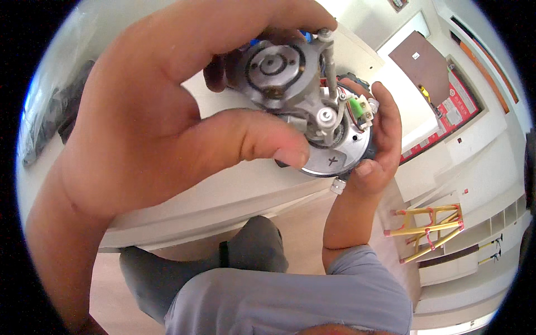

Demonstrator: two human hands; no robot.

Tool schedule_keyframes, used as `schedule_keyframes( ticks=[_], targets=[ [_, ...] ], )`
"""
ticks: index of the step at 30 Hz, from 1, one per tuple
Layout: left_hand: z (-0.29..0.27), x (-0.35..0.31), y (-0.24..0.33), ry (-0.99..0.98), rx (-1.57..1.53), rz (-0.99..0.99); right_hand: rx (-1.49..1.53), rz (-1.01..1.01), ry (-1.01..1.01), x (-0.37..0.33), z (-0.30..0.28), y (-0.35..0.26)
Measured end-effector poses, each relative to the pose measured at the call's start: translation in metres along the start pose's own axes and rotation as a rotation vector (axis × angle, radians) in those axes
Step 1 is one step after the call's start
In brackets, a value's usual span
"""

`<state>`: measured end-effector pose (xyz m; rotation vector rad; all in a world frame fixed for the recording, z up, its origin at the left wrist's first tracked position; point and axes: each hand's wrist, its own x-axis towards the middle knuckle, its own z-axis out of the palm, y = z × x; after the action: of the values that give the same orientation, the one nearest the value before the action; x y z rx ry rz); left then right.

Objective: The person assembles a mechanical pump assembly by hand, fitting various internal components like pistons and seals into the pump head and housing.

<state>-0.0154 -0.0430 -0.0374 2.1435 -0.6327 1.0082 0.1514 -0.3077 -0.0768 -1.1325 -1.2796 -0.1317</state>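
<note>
A grey metal mechanism with a round ringed housing, a rod and cast arms is held up close between both hands. My left hand is closed round the housing, its thumb against the lower side and its fingers over the top, some hidden behind. Joined to the housing is a round, shiny base plate with a black cross mark. On the plate's right sit a white terminal block and a green part. My right hand grips the plate's right edge, near a clear knob-like fitting at the rim.
A pale table lies under the hands, with dark items in clear plastic at its left. A yellow stepladder stands at right, near white shelves. Farther back are a brown board and a red-and-white panel.
</note>
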Motion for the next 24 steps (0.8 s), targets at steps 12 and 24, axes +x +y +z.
schedule_keyframes(
  ticks=[12, 24],
  targets=[
    [-0.002, -0.006, -0.009, 0.029, -0.038, 0.001, -0.018, 0.032, 0.063, -0.003, 0.004, 0.002],
    [0.001, -0.009, -0.003, 0.047, -0.065, -0.067, 0.115, -0.167, -0.14, 0.004, -0.009, 0.012]
  ],
)
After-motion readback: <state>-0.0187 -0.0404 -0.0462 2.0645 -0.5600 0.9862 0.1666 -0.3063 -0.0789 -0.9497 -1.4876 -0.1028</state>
